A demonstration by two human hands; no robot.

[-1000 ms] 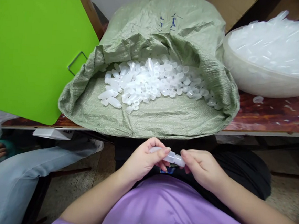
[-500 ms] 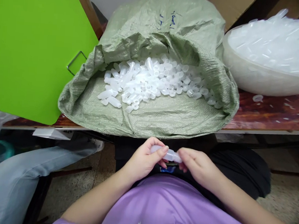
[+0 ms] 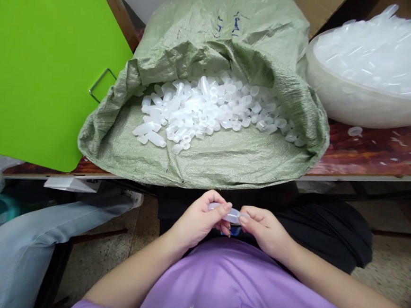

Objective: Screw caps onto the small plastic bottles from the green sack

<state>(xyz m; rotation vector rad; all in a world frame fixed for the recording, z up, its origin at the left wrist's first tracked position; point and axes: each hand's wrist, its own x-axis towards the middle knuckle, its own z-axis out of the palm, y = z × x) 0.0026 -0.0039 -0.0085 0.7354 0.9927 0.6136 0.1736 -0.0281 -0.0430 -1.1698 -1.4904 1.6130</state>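
Note:
Above my lap, my left hand (image 3: 204, 218) is closed round a small translucent white plastic tube (image 3: 233, 216), thumb along its top. At the tube's other end, my right hand (image 3: 262, 227) pinches it between thumb and fingers. The fingers hide both ends of the tube. Just beyond my hands lies a green woven sack (image 3: 211, 171) with its mouth toward me. Inside it is a pile of similar translucent plastic tubes (image 3: 201, 111).
A large white bowl (image 3: 369, 110) heaped with clear plastic pieces stands at the right on the red-brown table (image 3: 376, 153). A bright green board (image 3: 38, 65) fills the left side. A co-worker's leg in light jeans (image 3: 23, 249) is at the lower left.
My right hand's thumb now lies over the tube's end and its fingers have shifted slightly left, covering more of it. My left hand keeps its hold. The view has tilted slightly.

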